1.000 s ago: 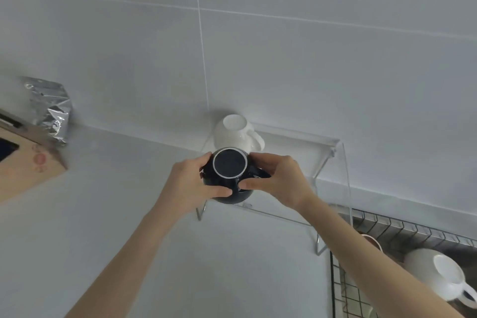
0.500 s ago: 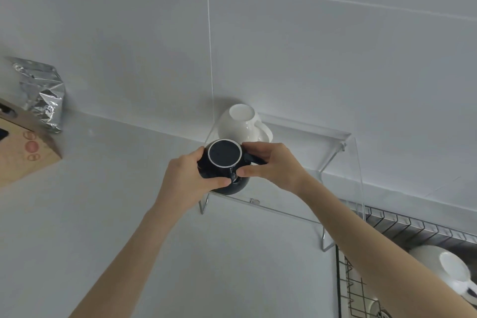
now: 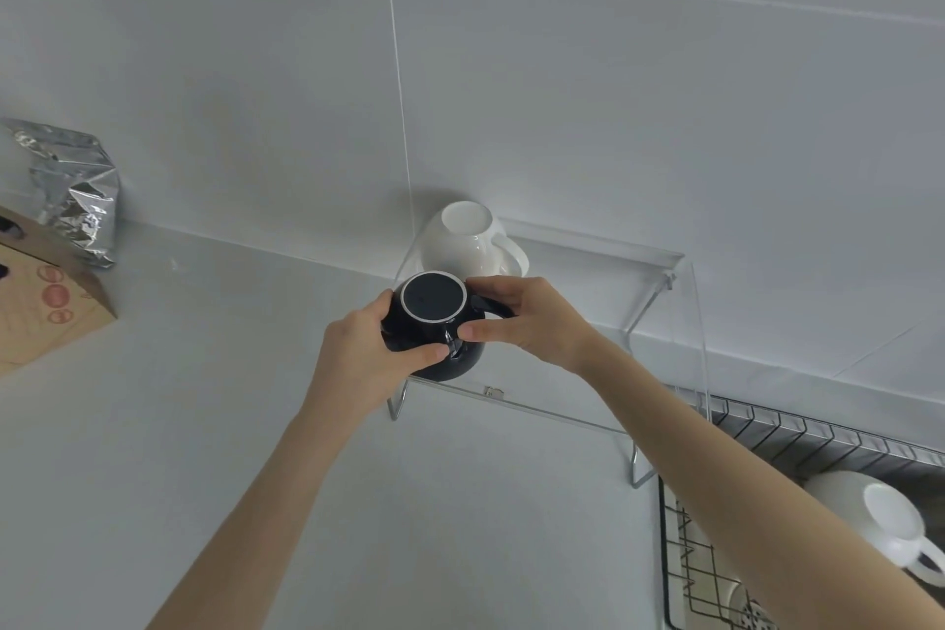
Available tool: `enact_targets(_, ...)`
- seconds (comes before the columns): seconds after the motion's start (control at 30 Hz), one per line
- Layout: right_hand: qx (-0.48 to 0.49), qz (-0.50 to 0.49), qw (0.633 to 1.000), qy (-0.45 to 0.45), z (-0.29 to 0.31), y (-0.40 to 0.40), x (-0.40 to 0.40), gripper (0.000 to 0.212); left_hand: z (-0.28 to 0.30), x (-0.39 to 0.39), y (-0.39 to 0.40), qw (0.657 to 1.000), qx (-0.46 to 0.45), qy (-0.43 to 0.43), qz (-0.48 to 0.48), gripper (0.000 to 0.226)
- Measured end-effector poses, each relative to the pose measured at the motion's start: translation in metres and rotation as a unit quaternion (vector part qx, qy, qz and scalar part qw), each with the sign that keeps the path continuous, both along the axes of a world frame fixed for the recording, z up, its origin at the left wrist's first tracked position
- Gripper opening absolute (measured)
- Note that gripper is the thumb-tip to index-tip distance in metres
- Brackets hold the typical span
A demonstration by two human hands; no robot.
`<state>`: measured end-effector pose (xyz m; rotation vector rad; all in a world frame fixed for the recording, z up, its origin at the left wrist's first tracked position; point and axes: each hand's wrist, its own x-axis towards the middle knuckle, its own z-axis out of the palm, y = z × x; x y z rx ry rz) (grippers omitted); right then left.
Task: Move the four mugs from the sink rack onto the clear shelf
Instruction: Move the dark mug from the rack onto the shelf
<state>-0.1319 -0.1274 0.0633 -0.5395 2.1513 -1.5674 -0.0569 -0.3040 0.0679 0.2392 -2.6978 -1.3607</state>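
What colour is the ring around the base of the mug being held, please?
White, circling the dark mug's base; seen in the head view.

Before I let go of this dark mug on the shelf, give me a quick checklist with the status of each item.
1. Both hands hold the dark mug: left hand on its side, right hand at the handle side. Ok.
2. Mug upside down, base up. Ok.
3. Mug resting flat on the clear shelf: cannot tell, its rim is hidden.
4. Gap to the white mug behind: very small, contact cannot be told.
5. Free shelf space to the right for the other mugs. Ok.
6. Mugs left in the rack: one white mug shows; others cannot tell.
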Motion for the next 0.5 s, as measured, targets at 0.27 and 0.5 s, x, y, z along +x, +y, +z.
enact_targets(0.27, -0.020, -0.023, 0.998, -0.047, -0.002, 0.007, 0.007, 0.065, 0.000, -0.003, 0.000, 1.000, -0.005, -0.016, 0.003, 0.046)
enact_targets(0.5, -0.068, -0.133, 0.988, 0.036, 0.040, 0.103, 0.028, 0.035, 0.026, 0.009, 0.028, 0.996, -0.079, 0.035, 0.027, 0.052)
